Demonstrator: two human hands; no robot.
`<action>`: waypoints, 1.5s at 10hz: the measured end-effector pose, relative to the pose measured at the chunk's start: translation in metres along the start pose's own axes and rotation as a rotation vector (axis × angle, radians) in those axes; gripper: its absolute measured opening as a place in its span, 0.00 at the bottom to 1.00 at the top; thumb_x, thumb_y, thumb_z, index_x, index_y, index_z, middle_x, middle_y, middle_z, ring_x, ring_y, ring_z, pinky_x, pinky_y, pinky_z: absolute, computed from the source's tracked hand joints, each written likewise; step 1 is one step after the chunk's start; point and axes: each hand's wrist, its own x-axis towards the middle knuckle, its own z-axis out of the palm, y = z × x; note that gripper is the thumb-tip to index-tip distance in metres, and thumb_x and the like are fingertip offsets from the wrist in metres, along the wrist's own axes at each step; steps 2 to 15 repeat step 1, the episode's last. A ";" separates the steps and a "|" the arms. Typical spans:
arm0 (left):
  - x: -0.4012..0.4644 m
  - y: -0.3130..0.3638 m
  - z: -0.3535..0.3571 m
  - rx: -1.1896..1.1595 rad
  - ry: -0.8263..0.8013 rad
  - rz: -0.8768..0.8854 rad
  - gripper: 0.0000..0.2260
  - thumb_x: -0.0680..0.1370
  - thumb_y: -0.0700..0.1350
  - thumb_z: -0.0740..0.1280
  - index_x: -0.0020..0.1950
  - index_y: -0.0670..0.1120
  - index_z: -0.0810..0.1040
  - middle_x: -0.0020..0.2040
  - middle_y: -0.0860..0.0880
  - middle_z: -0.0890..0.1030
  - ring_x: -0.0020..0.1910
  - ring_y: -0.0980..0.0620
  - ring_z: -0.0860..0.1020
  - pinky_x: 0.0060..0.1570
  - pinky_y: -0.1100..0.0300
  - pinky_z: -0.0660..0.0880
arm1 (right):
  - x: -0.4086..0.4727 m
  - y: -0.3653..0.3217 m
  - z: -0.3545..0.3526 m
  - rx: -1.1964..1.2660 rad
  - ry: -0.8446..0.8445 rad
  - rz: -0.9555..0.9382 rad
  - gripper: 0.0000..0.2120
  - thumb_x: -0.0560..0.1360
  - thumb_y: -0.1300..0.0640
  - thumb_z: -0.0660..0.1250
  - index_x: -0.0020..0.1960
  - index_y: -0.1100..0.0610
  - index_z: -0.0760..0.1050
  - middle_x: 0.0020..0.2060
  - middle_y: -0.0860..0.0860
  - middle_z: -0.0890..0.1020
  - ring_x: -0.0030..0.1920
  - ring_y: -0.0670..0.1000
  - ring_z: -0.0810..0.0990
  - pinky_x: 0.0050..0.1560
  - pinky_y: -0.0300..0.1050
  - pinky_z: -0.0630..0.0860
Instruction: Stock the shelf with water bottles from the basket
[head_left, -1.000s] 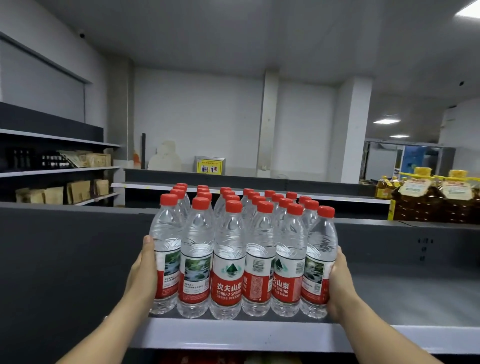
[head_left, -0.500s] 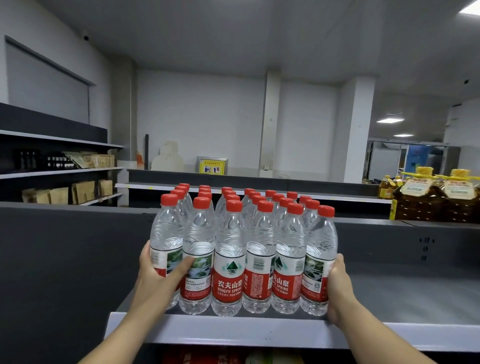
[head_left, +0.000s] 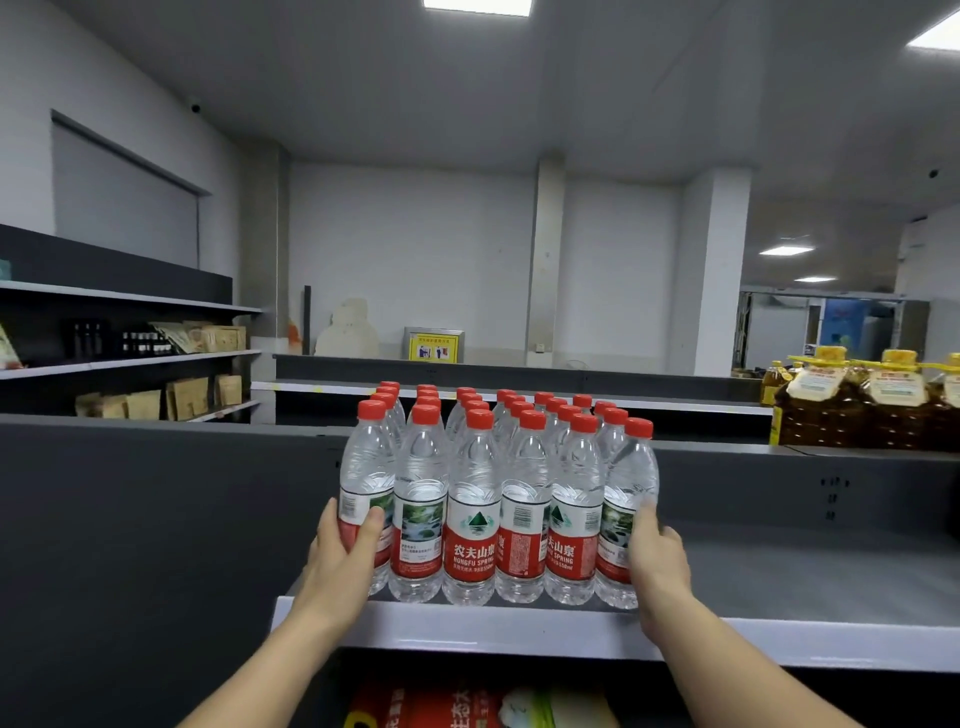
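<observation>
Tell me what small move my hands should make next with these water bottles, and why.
Probably push the block of water bottles a little further back. Its front row stands close to the shelf lip, and the left hand and right hand already bracket its two front corners.

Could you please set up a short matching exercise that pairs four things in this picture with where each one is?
Things:
1. left hand
2. right hand
3. oil jugs
4. brown paper bags

Places:
A. on the wall shelves at far left
B. on the front bottle at the block's right end
C. on top of the far right shelving
D. round the front bottle at the block's left end

Pairs: 1-D, 2-B, 3-C, 4-A. The block of water bottles stands on the grey shelf.
</observation>
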 end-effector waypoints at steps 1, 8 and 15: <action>-0.024 0.012 -0.010 0.010 -0.031 0.006 0.30 0.78 0.63 0.58 0.77 0.55 0.58 0.74 0.47 0.67 0.70 0.46 0.68 0.68 0.47 0.65 | -0.037 -0.010 -0.002 -0.197 -0.016 -0.112 0.35 0.71 0.37 0.61 0.67 0.61 0.70 0.62 0.61 0.78 0.62 0.63 0.76 0.66 0.60 0.72; -0.024 0.012 -0.010 0.010 -0.031 0.006 0.30 0.78 0.63 0.58 0.77 0.55 0.58 0.74 0.47 0.67 0.70 0.46 0.68 0.68 0.47 0.65 | -0.037 -0.010 -0.002 -0.197 -0.016 -0.112 0.35 0.71 0.37 0.61 0.67 0.61 0.70 0.62 0.61 0.78 0.62 0.63 0.76 0.66 0.60 0.72; -0.024 0.012 -0.010 0.010 -0.031 0.006 0.30 0.78 0.63 0.58 0.77 0.55 0.58 0.74 0.47 0.67 0.70 0.46 0.68 0.68 0.47 0.65 | -0.037 -0.010 -0.002 -0.197 -0.016 -0.112 0.35 0.71 0.37 0.61 0.67 0.61 0.70 0.62 0.61 0.78 0.62 0.63 0.76 0.66 0.60 0.72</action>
